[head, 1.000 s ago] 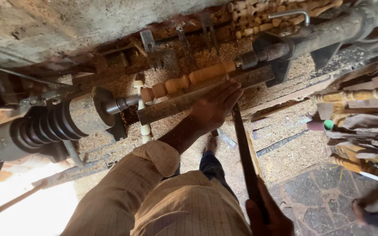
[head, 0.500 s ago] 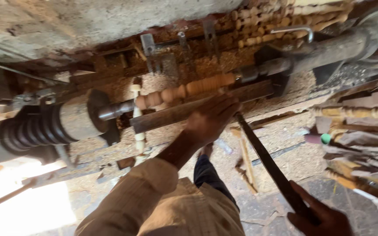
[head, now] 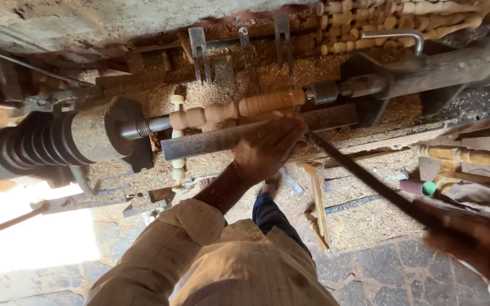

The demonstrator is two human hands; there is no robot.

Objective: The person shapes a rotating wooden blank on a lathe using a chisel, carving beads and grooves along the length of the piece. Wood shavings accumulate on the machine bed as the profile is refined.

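A pale turned wooden spindle [head: 239,107] is mounted in a lathe, between the dark headstock [head: 46,141] on the left and the tailstock [head: 426,71] on the right. Below it runs a metal tool rest bar [head: 199,144]. My left hand [head: 267,150] lies on that bar with its fingers curled over the front end of a long dark chisel [head: 364,178], just under the spindle. The chisel slants down to the lower right, where my blurred right hand [head: 477,243] grips its handle. The chisel's tip is hidden under my left hand.
Sawdust covers the lathe bed. Several metal tools [head: 245,48] lie behind the spindle, and a pile of turned wooden pieces [head: 404,17] sits at the top right. Another turned leg [head: 472,156] lies at the right. My foot [head: 267,187] stands on the stone floor [head: 381,272].
My right hand has swung out to the right with the chisel handle, so the chisel lies at a flatter slant. My left hand stays on the tool rest.
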